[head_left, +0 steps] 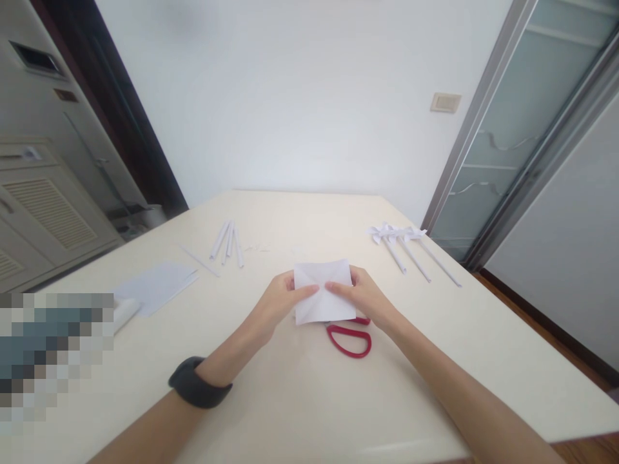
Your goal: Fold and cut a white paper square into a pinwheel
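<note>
A small white square of paper (pixel 323 293) with fold creases is held just above the cream table (pixel 300 399). My left hand (pixel 279 301) pinches its left edge, thumb on top. My right hand (pixel 363 295) pinches its right edge in the same way. Red-handled scissors (pixel 349 338) lie on the table right under the paper, partly hidden by it and by my right hand. A dark band sits on my left wrist.
Several rolled white paper sticks (pixel 227 242) lie at the back left. Finished paper pinwheels on sticks (pixel 403 243) lie at the back right. A stack of white sheets (pixel 157 285) rests on the left. A glass sliding door stands to the right.
</note>
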A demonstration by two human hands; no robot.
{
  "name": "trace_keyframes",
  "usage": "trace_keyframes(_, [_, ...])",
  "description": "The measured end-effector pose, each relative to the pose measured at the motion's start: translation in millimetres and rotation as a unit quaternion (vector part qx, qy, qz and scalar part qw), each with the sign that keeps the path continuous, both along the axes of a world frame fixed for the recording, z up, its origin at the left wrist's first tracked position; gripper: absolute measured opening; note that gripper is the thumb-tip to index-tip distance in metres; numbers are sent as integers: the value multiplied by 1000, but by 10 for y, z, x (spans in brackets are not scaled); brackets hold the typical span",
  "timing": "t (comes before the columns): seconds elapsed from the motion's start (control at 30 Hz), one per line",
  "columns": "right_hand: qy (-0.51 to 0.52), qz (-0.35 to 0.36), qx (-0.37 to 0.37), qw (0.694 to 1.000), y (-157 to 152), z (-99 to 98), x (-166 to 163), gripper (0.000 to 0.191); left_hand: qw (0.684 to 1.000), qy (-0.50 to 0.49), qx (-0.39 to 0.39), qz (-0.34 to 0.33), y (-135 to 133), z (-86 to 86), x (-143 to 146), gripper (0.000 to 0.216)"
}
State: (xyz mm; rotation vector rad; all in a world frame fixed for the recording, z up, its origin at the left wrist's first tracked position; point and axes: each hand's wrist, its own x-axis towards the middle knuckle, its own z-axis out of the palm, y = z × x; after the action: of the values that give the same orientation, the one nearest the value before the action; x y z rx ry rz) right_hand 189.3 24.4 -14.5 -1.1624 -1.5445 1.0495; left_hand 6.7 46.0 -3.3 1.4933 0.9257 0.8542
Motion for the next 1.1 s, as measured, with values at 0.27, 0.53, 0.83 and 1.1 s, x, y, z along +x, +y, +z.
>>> trace_keyframes(0.27, [-5,3,-7,1000,-29,-8,-24,32,999,-34,-20,8,40,-59,-14,42])
trace_keyframes(0.53, [7,-13,-3,1000,-21,28,-41,32,995,-73,-57,-22,21,-59,-9,43])
trace_keyframes(0.83, [9,-33,32,999,-20,13,-34,25,995,-42,-69,-58,31,-51,6,45])
trace_keyframes(1.1, [-58,-49,108,991,-55,27,-69,18,996,-54,-52,-56,0,-83,27,42])
